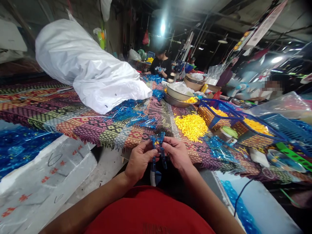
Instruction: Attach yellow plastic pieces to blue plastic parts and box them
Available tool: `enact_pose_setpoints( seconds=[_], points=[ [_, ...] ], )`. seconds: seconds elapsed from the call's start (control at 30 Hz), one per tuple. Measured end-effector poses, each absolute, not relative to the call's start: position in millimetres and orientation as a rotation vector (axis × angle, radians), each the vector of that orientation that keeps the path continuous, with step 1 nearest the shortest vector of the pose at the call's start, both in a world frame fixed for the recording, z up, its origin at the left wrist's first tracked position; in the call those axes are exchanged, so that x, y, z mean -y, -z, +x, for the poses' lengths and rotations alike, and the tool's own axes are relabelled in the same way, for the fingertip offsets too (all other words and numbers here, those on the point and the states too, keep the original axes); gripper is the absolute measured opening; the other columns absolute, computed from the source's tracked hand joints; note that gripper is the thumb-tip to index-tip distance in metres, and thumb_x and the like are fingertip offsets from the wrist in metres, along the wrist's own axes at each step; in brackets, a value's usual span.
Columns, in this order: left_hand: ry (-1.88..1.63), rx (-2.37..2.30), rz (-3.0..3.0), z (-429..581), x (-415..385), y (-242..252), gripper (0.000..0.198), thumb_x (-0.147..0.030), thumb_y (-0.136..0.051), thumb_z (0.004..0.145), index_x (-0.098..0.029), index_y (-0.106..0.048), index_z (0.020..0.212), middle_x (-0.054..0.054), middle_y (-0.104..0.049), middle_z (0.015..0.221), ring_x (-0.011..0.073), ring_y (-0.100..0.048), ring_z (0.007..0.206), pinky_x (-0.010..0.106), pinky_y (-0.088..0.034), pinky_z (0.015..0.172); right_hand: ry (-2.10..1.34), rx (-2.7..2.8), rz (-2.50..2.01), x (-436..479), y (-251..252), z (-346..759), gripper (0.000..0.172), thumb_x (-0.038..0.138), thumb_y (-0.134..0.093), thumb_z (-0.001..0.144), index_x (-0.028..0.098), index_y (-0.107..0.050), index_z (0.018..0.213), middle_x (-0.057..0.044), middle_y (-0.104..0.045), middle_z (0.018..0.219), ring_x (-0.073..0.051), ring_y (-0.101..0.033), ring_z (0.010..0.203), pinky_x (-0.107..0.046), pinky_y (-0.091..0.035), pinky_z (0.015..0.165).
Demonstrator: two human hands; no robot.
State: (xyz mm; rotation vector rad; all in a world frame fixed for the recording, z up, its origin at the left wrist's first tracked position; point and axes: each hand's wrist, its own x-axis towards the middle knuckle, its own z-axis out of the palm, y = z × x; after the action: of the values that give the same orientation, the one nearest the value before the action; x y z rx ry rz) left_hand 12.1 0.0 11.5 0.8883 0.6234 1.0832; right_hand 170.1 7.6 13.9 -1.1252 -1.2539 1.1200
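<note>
Blue plastic sprue [158, 150] upright between hands [140, 161] [176, 152]

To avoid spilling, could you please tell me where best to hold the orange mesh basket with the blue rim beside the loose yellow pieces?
Take the blue rim at the corner by the loose yellow heap, from above on that side: the rim stands proud of the mesh, and the far end crowds a second basket.
</note>
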Motion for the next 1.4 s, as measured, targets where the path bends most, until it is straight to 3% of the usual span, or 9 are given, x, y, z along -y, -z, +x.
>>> enact_pose_setpoints(
  seconds=[0.13,0.53,0.73,0.93,1.0,1.2,1.4],
  points=[
    [-1.098,-0.603,0.975,16,3,-14,0.032,-0.023,-0.063,0.073,-0.018,-0.062,0.105,0.006,-0.066,0.098,0.0156,-0.062,0.080,0.026,-0.051,0.068,-1.302,0.980,-0.977,0,-11,159,0.027,0.028,-0.072,0.067,0.018,-0.067,0.092,-0.003,-0.068,0.078,-0.010,-0.055,0.052,-0.023,-0.044,0.046],
    [-1.102,-0.693,1.144,19,6,-17,0.032,-0.024,-0.060,0.074,-0.018,-0.063,0.105,0.003,-0.066,0.094,0.0145,-0.060,0.077,0.024,-0.050,0.067,-1.230,0.939,-0.983,6,-15,158,0.023,0.023,-0.074,0.062,0.018,-0.067,0.084,-0.001,-0.067,0.077,-0.008,-0.051,0.051,-0.020,-0.041,0.045],
    [-1.140,-0.670,1.272,19,5,-16,0.028,-0.022,-0.059,0.075,-0.018,-0.065,0.103,0.002,-0.066,0.090,0.0157,-0.059,0.083,0.027,-0.047,0.080,-1.141,1.031,-1.039,9,-13,157,0.011,0.025,-0.071,0.065,0.017,-0.065,0.067,0.004,-0.054,0.053,-0.007,-0.044,0.045,-0.020,-0.035,0.044],
    [-1.074,-0.726,1.396,15,3,-18,0.019,-0.026,-0.056,0.077,-0.018,-0.069,0.090,0.002,-0.067,0.091,0.0176,-0.058,0.088,0.027,-0.044,0.084,-1.010,1.101,-1.112,9,-5,155,0.016,0.029,-0.069,0.069,0.017,-0.060,0.063,0.006,-0.047,0.046,-0.007,-0.041,0.044,-0.021,-0.033,0.045],
    [-1.061,-0.740,1.379,15,4,-16,0.019,-0.028,-0.056,0.078,-0.019,-0.069,0.090,0.001,-0.066,0.087,0.0163,-0.059,0.084,0.025,-0.046,0.080,-0.970,1.080,-1.118,8,-2,152,0.018,0.030,-0.069,0.069,0.017,-0.058,0.064,0.006,-0.046,0.046,-0.006,-0.038,0.042,-0.021,-0.030,0.043],
    [-0.895,-0.599,0.924,22,7,-3,0.044,-0.041,-0.053,0.081,-0.021,-0.052,0.119,0.000,-0.060,0.068,0.0108,-0.056,0.048,0.022,-0.047,0.044,-0.899,1.122,-1.207,9,-1,148,0.023,0.035,-0.068,0.070,0.018,-0.052,0.067,0.006,-0.049,0.049,-0.007,-0.043,0.041,-0.019,-0.034,0.040],
    [-0.878,-0.423,0.683,25,2,5,0.038,-0.037,-0.059,0.077,-0.017,-0.053,0.109,-0.001,-0.056,0.067,0.0145,-0.059,0.041,0.019,-0.038,0.027,-0.929,1.197,-1.273,9,-5,150,0.025,0.038,-0.065,0.073,0.018,-0.051,0.067,0.006,-0.052,0.047,-0.008,-0.047,0.040,-0.019,-0.038,0.040]
  ],
)
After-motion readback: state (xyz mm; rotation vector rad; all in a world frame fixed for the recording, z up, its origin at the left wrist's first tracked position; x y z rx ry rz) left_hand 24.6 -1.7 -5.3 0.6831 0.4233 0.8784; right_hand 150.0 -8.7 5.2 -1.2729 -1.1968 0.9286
